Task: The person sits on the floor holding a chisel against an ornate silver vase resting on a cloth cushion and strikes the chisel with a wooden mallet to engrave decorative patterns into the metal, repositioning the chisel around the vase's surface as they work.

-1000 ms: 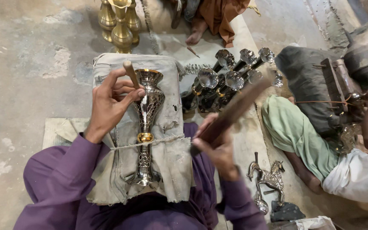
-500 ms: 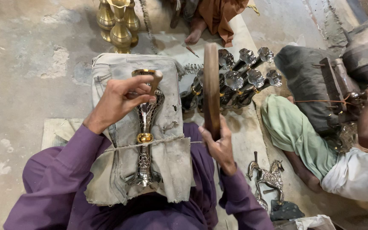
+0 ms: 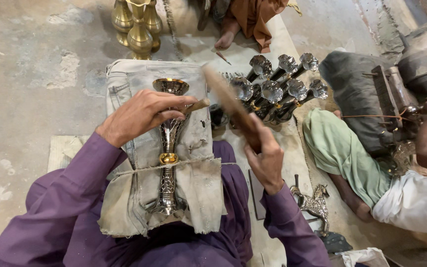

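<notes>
Left hand is closed around a thin punch tool, tip set against the upper body of the metal vase. Right hand is fisted on a wooden mallet, raised and blurred above and right of the punch, not touching it.

The vase lies lengthways on a grey cloth pad over the lap, mouth toward the pad's far edge, foot toward its near edge, tied down by a string across the gold waist band.

Progress, as a judgement: mid-job. Patterning shows on the lower stem and part of the upper body; how much of the hidden side is worked, I cannot tell.

Silver-toned vases lie bunched off the pad's right edge on the floor, looking finished. Plain brass vases stand beyond the far edge, likely unworked.
</notes>
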The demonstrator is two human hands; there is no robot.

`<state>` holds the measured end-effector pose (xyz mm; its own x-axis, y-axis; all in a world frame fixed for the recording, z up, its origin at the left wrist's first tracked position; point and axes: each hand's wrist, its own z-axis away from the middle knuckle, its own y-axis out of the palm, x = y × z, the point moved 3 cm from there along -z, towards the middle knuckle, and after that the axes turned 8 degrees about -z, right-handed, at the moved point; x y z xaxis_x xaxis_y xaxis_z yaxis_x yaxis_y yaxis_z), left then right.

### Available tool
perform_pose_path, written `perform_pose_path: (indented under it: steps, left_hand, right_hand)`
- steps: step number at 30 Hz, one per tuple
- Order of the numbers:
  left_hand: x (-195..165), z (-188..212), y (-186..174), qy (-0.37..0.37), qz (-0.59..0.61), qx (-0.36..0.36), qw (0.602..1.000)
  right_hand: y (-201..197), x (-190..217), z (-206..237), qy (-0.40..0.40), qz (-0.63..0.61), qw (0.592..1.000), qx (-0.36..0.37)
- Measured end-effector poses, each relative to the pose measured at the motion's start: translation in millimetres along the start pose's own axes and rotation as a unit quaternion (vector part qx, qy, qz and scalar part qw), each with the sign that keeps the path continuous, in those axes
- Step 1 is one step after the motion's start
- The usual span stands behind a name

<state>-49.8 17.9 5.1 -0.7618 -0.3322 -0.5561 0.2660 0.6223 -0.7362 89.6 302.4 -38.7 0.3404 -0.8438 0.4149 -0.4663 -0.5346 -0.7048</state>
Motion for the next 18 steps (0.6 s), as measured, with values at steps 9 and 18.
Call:
perform_pose_path:
  steps: [9, 18]
  left_hand:
    - [-4, -1, 0, 0.034, -0.033, -0.016, 0.999]
    - [-3, 12, 8, -0.013, -0.048, -0.083, 0.995]
  right_hand:
    - [-16, 5, -19, -0.019, 0.079, 0.996, -0.026]
    - [-28, 24, -44, -0.034, -0.155, 0.987, -0.026]
